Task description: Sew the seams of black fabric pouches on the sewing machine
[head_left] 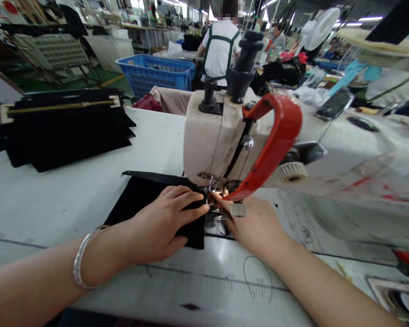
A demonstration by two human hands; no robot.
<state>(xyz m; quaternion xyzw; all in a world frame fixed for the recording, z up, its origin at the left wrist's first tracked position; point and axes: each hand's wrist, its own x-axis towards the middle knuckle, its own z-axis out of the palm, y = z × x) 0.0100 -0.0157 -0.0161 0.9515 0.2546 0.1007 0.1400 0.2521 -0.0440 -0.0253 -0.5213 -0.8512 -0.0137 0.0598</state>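
Observation:
A black fabric piece (132, 195) lies on the white sewing table (157, 290), its right edge at the needle area of the sewing machine (211, 136). My left hand (160, 222) rests flat on the fabric with its fingers spread, fingertips near the presser foot. On the other side of the needle, my right hand (252, 222) has its fingers drawn together close to the foot; the machine head and a red curved guard (282, 136) partly cover them. What those fingers hold is hidden.
A stack of black pieces (64, 131) lies at the back left of the table. Behind it are a blue basket (157, 75) and a seated person (221, 50) in a white shirt. A loose thread lies near the front. The machine arm spans the right side.

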